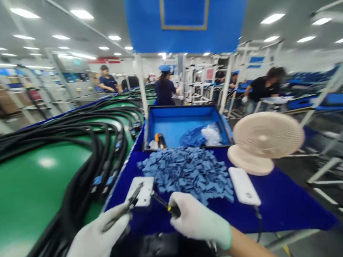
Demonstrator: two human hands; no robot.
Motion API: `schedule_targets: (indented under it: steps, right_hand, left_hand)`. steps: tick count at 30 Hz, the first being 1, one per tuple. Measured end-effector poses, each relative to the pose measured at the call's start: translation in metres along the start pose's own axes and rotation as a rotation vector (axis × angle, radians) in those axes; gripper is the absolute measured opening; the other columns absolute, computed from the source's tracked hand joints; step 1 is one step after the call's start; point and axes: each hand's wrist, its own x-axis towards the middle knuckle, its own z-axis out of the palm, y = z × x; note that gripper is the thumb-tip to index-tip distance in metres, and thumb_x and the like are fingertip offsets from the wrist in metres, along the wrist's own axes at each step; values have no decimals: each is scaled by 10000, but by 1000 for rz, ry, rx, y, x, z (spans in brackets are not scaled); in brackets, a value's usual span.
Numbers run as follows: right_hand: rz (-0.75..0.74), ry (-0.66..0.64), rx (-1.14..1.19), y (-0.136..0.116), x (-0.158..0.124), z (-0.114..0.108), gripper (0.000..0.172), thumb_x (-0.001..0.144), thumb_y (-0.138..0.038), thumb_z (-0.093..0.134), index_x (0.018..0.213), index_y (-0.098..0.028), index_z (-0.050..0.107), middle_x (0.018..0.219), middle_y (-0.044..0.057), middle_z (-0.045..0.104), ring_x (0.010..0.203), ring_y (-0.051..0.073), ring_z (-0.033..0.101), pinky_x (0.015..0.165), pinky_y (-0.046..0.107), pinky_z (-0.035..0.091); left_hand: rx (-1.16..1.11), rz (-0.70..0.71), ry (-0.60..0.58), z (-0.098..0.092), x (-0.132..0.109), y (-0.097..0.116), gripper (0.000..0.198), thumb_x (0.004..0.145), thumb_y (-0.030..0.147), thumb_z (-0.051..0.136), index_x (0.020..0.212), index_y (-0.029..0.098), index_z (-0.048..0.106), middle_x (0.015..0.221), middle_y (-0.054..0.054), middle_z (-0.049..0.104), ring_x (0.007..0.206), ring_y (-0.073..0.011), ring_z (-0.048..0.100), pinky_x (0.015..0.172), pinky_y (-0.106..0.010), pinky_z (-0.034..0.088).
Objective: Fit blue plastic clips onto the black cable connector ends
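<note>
The left hand, in a white glove, is closed around a slim dark hand tool at the lower left of center. The tip of this tool lies over a white rectangular plate. The right hand, also gloved, is closed around a black-handled tool with a yellow band at the bottom center. Its dark shaft points up and left toward the plate. Contact between the two tools cannot be confirmed from this view.

The plate rests on a blue-covered desk. A heap of small blue pads lies just beside the plate, at frame center. To the right of the heap are a white power bank with a dark cable and a beige desk fan. Behind the heap, a blue tray contains a blue bag and clear plastic.

At the left of the frame, coiled black cables lie on a green desk. Three other persons work in the upper background, beneath a hanging blue banner
</note>
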Motion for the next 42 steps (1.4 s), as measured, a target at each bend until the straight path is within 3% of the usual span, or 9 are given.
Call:
schedule_targets:
  steps: [3,8,16,23,28,33,37,39,42]
  right_hand:
    - [-169,-87,193,-19,-1,-2,183,790,-251,711,919,-189,597,896,27,684,747,156,589,669,250,453]
    - [-483,-169,365,-51,4,-9,286,885,-237,670,1170,-235,693,1197,71,686,1047,223,641,1037,342,453]
    - [-444,-150,296,-51,5,-6,435,874,-252,702,1307,-254,666,1300,100,673,1144,268,642,1074,390,472]
    - [-439,-130,283,-49,1,-7,435,862,-237,688,1296,-250,663,1276,109,676,1207,289,616,1094,423,465]
    - [-410,-111,205,-34,-1,6,358,827,-139,638,1175,-219,669,1219,106,666,1133,272,616,1015,390,489]
    - [-269,-61,15,-20,6,25,336,773,15,450,982,-189,616,1034,73,654,922,202,610,857,316,485]
    - [-191,-34,-64,-21,8,28,255,791,-16,463,920,-199,584,936,49,644,837,185,603,781,287,460]
    - [-129,-20,-44,-23,7,25,233,821,-74,508,989,-206,602,943,50,662,838,190,623,765,287,453]
    - [-62,-45,11,-26,7,20,455,854,-174,573,1309,-200,555,1076,89,706,927,219,670,809,304,454]
  left_hand:
    - [-10,-131,-82,-4,-4,11,546,750,559,756,1140,178,785,888,-74,792,835,-297,730,788,-375,575]
    - [-56,-128,-108,-1,-9,27,524,806,475,730,1206,139,764,849,-89,772,874,-293,711,804,-365,556]
    - [6,-6,-48,6,-11,18,325,826,404,734,1095,239,811,1106,-59,773,1070,-314,690,971,-389,529]
    - [41,217,60,18,-13,9,121,828,324,764,911,274,838,1002,-53,757,950,-291,695,906,-361,551]
    - [103,329,67,19,-16,0,129,854,312,755,951,293,839,1059,-51,747,972,-274,687,945,-336,542]
    - [29,120,-74,9,0,11,309,887,417,715,1146,268,789,1160,-65,744,1068,-297,683,975,-380,543]
    - [-259,19,-478,3,28,24,468,943,516,606,1296,228,715,1226,-108,723,1039,-292,696,940,-420,566]
    - [-295,40,-591,1,38,28,471,915,512,645,1269,213,733,1190,-110,733,1018,-292,699,926,-418,566]
    - [-133,102,-572,-2,44,34,458,878,469,697,1263,226,744,1186,-69,741,1078,-298,677,972,-395,532]
